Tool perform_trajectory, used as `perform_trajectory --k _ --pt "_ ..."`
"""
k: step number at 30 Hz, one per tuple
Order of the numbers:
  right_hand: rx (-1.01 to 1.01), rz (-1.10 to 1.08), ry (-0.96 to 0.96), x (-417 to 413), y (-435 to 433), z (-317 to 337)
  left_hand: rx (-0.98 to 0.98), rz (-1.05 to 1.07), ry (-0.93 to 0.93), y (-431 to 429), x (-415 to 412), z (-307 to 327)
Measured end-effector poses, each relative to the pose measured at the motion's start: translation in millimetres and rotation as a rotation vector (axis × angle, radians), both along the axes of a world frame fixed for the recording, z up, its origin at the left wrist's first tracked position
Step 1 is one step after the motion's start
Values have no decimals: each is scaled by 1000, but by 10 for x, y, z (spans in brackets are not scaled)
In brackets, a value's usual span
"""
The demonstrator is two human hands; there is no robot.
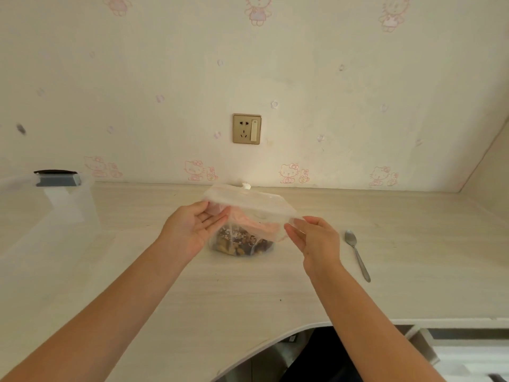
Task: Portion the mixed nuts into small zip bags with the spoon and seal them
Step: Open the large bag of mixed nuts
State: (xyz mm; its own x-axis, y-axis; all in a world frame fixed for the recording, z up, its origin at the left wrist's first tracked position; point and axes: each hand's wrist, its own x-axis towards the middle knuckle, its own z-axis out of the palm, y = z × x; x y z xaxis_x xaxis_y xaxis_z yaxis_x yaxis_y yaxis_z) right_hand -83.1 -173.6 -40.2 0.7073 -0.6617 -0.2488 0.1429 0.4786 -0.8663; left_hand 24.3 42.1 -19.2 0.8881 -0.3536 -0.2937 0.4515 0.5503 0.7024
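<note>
Partly veiled by cloudy plastic, the mixed nuts point(239, 244) lie as a dark heap in the bottom of the one zip bag point(256, 202), which stands on the table point(165, 299), a pinkish mass in its upper half impossible to make out. Two hands hold it, well apart: the left hand point(190, 230) grips its top left corner, the right hand point(316, 238) pinches the top right. One spoon point(356, 253) lies untouched near the right hand; one clear bin point(74, 199) at left is cut off by the frame.

The left hand point(190, 230) and right hand point(314, 239) are seen bare. Both forearms are left uncovered as far as they are shown.
</note>
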Motion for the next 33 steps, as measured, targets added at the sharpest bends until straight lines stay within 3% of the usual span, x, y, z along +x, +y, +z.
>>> perform_trajectory --k 6,13,18,23,30,33 --pt "192 -32 -102 231 192 -50 -15 57 -21 -104 -82 -75" --pt "230 336 -169 274 -73 -92 -146 -131 127 230 99 -64" --pt "413 556 -291 246 -238 -116 -215 -185 148 288 270 -88" --pt "421 544 -411 330 -233 -82 -240 -220 113 174 488 -155" --pt "475 317 -427 461 -313 57 -193 -240 -33 13 589 -22" --pt "506 348 -420 484 -428 66 -282 -258 51 -20 527 -54"
